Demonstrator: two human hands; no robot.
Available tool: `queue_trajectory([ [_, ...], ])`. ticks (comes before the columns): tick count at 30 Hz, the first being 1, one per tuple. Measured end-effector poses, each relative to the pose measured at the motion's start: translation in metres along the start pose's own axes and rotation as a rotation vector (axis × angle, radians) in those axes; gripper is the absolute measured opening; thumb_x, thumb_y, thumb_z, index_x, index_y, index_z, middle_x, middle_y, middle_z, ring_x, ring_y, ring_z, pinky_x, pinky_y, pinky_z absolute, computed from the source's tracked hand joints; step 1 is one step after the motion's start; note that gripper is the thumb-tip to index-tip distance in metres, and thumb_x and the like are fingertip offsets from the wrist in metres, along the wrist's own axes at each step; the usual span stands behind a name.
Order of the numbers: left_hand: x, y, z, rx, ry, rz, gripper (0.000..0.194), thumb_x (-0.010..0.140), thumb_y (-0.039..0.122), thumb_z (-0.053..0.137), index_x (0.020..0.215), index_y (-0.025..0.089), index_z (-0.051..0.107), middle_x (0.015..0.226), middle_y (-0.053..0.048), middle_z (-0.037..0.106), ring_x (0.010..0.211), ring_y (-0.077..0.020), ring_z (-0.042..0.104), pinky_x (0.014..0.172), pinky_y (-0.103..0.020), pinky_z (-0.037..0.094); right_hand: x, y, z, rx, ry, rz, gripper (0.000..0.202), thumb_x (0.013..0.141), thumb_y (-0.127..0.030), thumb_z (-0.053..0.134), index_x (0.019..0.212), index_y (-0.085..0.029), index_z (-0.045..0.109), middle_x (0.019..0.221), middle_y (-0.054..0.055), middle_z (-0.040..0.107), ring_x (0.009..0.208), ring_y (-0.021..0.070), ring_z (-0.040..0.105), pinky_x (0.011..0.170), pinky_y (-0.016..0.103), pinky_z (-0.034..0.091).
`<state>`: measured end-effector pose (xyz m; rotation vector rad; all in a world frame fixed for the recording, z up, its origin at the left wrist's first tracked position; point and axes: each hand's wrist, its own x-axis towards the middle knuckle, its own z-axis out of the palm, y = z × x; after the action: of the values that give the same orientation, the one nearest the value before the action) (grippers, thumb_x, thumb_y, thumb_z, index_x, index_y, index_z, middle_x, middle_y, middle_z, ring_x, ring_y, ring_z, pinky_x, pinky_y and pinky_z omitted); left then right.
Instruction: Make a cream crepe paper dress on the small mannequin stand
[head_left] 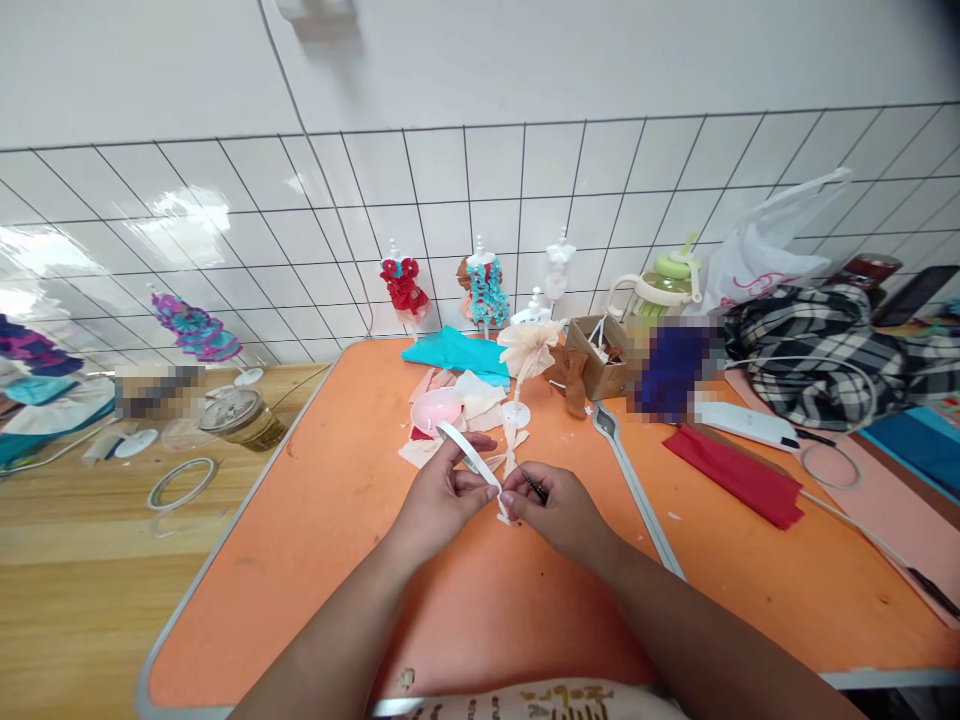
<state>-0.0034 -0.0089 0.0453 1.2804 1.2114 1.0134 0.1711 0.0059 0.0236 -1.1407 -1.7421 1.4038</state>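
Note:
My left hand is closed around a narrow roll of white tape, seen edge-on. Its loose end hangs between my two hands above the orange table. Close beside it, my right hand pinches near that loose end, with a small dark tool tucked in its fingers; its kind is mostly hidden. Just beyond my hands are a pink bowl, scraps of cream fabric and a small stand dressed in gathered cream fabric.
Small dress forms in red and turquoise trim stand by the tiled wall. Turquoise cloth, a cardboard box, a zipper and red cloth lie around. Another tape roll rests on the wooden table at left.

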Motion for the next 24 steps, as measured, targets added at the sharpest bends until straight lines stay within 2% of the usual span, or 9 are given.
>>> queue_trajectory([
  [6, 0.001, -0.003, 0.001, 0.032, 0.04, 0.006, 0.052, 0.07, 0.019, 0.068, 0.118, 0.024, 0.048, 0.124, -0.009, 0.054, 0.075, -0.0127, 0.066, 0.069, -0.027, 0.052, -0.001, 0.001, 0.001, -0.249, 0.087, -0.079, 0.014, 0.08, -0.032, 0.056, 0.078, -0.02, 0.063, 0.061, -0.003, 0.06, 0.05, 0.009, 0.042, 0.049, 0.021, 0.032],
  [11, 0.0, -0.001, 0.008, 0.001, 0.069, 0.015, 0.05, 0.07, 0.018, 0.067, 0.116, 0.024, 0.047, 0.121, -0.008, 0.054, 0.082, -0.0137, 0.065, 0.071, -0.027, 0.053, -0.003, 0.002, 0.002, -0.333, 0.172, -0.142, 0.015, 0.083, -0.035, 0.054, 0.08, -0.022, 0.062, 0.065, -0.002, 0.061, 0.055, 0.0117, 0.05, 0.052, 0.022, 0.034],
  [14, 0.0, -0.001, 0.012, -0.039, 0.069, 0.018, 0.052, 0.069, 0.018, 0.068, 0.116, 0.024, 0.046, 0.129, -0.009, 0.049, 0.094, -0.0182, 0.063, 0.07, -0.027, 0.055, -0.004, 0.002, 0.003, -0.331, 0.187, -0.163, 0.016, 0.084, -0.036, 0.054, 0.085, -0.023, 0.062, 0.068, -0.002, 0.062, 0.057, 0.0127, 0.053, 0.054, 0.022, 0.036],
  [17, 0.0, -0.003, 0.012, -0.074, 0.089, 0.026, 0.056, 0.069, 0.019, 0.068, 0.12, 0.025, 0.044, 0.135, -0.01, 0.044, 0.113, -0.0262, 0.054, 0.067, -0.028, 0.057, -0.003, 0.003, 0.002, -0.309, 0.194, -0.132, 0.015, 0.083, -0.036, 0.054, 0.092, -0.024, 0.059, 0.069, -0.002, 0.063, 0.058, 0.013, 0.055, 0.054, 0.022, 0.038],
  [19, 0.0, -0.004, 0.01, -0.083, 0.09, 0.043, 0.057, 0.069, 0.019, 0.068, 0.12, 0.025, 0.044, 0.135, -0.01, 0.044, 0.12, -0.028, 0.049, 0.07, -0.029, 0.057, -0.002, 0.003, 0.0, -0.308, 0.214, -0.152, 0.015, 0.083, -0.035, 0.055, 0.093, -0.024, 0.057, 0.078, -0.001, 0.064, 0.065, 0.0143, 0.059, 0.058, 0.023, 0.041],
  [22, 0.002, -0.004, 0.008, -0.094, 0.093, 0.061, 0.059, 0.068, 0.017, 0.069, 0.121, 0.026, 0.044, 0.131, -0.009, 0.046, 0.121, -0.0277, 0.049, 0.076, -0.03, 0.055, -0.002, 0.001, -0.004, -0.331, 0.335, -0.255, 0.019, 0.082, -0.038, 0.056, 0.094, -0.023, 0.058, 0.106, 0.007, 0.06, 0.085, 0.0179, 0.059, 0.069, 0.027, 0.044],
  [24, 0.003, -0.004, 0.007, -0.1, 0.111, 0.055, 0.062, 0.068, 0.017, 0.069, 0.123, 0.027, 0.043, 0.13, -0.009, 0.046, 0.121, -0.028, 0.049, 0.077, -0.031, 0.054, -0.005, -0.002, -0.006, -0.314, 0.357, -0.258, 0.021, 0.085, -0.041, 0.051, 0.091, -0.022, 0.056, 0.102, 0.008, 0.059, 0.08, 0.0172, 0.058, 0.066, 0.026, 0.043],
])
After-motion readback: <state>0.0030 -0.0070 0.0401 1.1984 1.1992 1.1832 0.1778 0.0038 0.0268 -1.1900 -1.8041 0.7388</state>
